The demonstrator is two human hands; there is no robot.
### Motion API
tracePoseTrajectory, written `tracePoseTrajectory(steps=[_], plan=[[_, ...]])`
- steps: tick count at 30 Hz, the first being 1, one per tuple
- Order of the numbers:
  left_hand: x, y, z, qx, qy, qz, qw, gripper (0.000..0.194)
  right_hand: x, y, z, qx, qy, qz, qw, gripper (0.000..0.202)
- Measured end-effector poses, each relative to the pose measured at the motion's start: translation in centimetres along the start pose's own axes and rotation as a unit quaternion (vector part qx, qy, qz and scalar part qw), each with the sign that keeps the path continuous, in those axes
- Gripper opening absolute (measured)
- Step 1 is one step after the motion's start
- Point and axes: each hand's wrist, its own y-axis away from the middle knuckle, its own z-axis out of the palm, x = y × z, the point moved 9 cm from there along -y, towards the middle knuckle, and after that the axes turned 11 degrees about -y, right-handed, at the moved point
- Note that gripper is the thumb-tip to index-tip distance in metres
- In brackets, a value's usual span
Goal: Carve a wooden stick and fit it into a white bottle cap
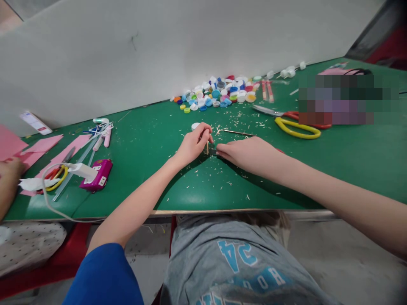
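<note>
My left hand (196,142) is closed round a thin wooden stick (207,148), its lower end pointing down toward the green table (143,169). Just to the right, my right hand (244,154) is closed on a small dark blade (213,151) that touches or nearly touches the stick; its handle is hidden in the fingers. Pale shavings (222,182) lie scattered around both hands. Behind my left hand is a white cap (195,126), and a thin dark rod (238,132) lies beyond my right hand.
Many coloured bottle caps (216,93) are heaped against the wall. Yellow and red scissors (297,128) lie at the right. At the left are a magenta power strip (97,176), pink paper (44,144), a phone (36,123) and another person's hand (11,171).
</note>
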Motion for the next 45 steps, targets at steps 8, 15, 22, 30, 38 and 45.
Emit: tracePoseTrajectory(steps=[8,15,22,30,38,45], plan=[[0.10,-0.04,0.03,-0.006,-0.012,-0.003,1.000,0.020,0.09,-0.08,0.11,-0.010,0.001,-0.004,1.000,0.039],[0.36,0.11,0.36,-0.024,-0.033,0.014,0.999,0.021,-0.13,-0.09,-0.06,-0.011,0.005,-0.009,1.000,0.040],[0.53,0.22,0.21,-0.018,-0.034,0.013,0.999,0.022,0.27,0.00,0.26,0.001,0.003,-0.011,1.000,0.043],[0.01,0.03,0.21,0.000,-0.010,0.017,1.000,0.022,0.80,0.02,0.34,0.030,-0.024,-0.025,0.999,0.039],[0.20,0.00,0.35,-0.002,-0.005,0.023,1.000,0.023,0.45,0.11,0.15,0.036,0.000,-0.021,0.999,0.037],[0.62,0.06,0.23,-0.008,-0.023,0.035,0.999,0.023,0.10,0.00,0.04,0.062,0.025,-0.019,0.998,0.042]])
